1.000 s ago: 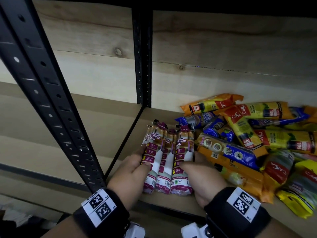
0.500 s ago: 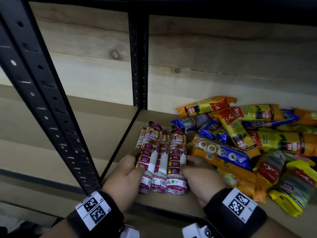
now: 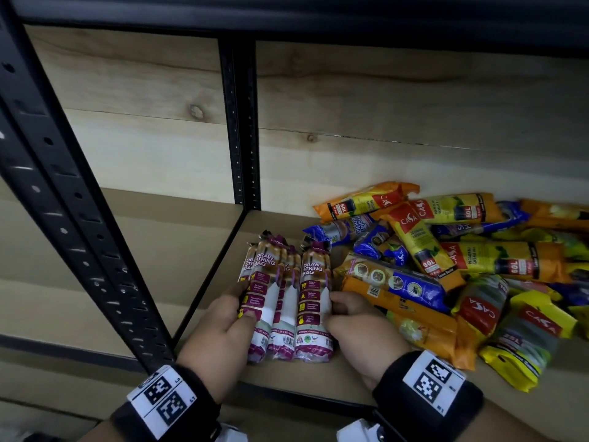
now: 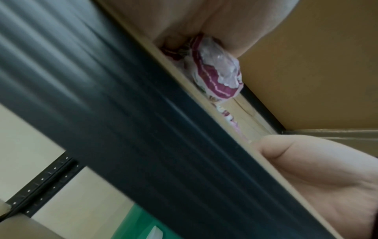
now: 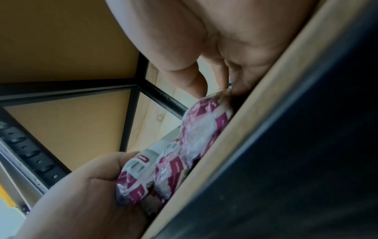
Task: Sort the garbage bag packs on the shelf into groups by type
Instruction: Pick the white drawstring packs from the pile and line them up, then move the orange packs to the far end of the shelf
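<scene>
i see my left hand [image 3: 220, 333] and right hand [image 3: 357, 330], fingers curled against either side, gripping three maroon draw string bag packs [image 3: 287, 301] side by side at the shelf [image 3: 204, 301] front left corner, beside the mixed pile [image 3: 462, 266].

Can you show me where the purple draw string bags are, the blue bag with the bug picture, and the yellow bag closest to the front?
purple draw string bags [image 3: 314, 282]: head view, right pack's label.
blue bag [image 3: 411, 287]: head view, bug picture.
yellow bag [image 3: 510, 368]: head view, near end.
</scene>
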